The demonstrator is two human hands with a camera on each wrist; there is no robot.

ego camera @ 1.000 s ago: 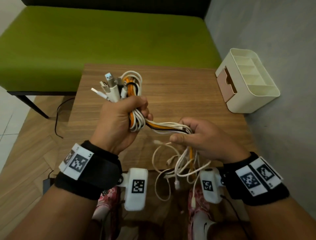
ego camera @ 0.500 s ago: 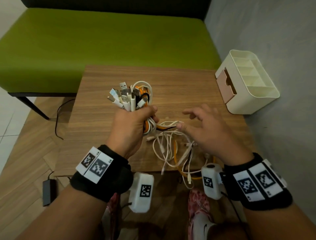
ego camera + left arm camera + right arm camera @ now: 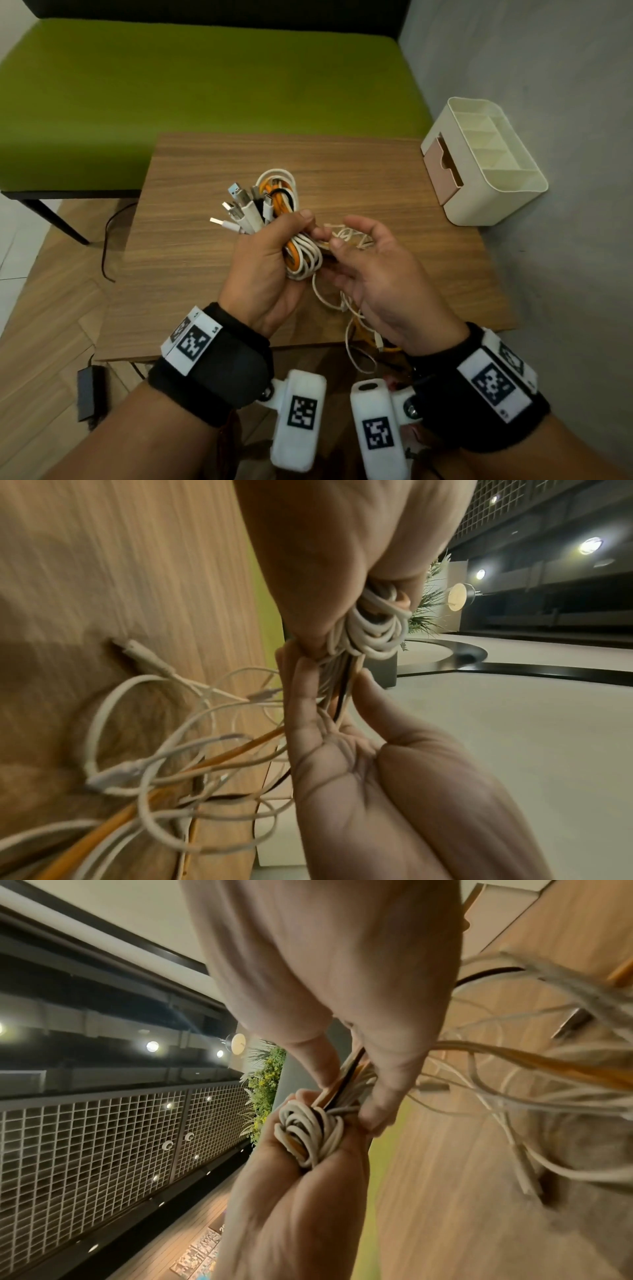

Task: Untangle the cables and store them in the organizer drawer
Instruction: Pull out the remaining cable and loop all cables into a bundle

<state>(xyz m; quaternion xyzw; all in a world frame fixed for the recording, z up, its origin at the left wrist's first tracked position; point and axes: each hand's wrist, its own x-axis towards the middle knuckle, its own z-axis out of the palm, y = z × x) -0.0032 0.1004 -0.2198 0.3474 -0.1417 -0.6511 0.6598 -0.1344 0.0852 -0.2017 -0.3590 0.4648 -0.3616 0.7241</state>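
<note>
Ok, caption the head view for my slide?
Left hand grips the coiled cable bundle; right hand pinches its trailing strands above the table.

Both forearms are bare. Each wrist wears a broad black strap [image 3: 219, 371] carrying a white tag printed with black square codes [image 3: 192, 341]. A rounded white camera pod [image 3: 299, 416], coded likewise, hangs under each wrist at lower centre frame.
</note>
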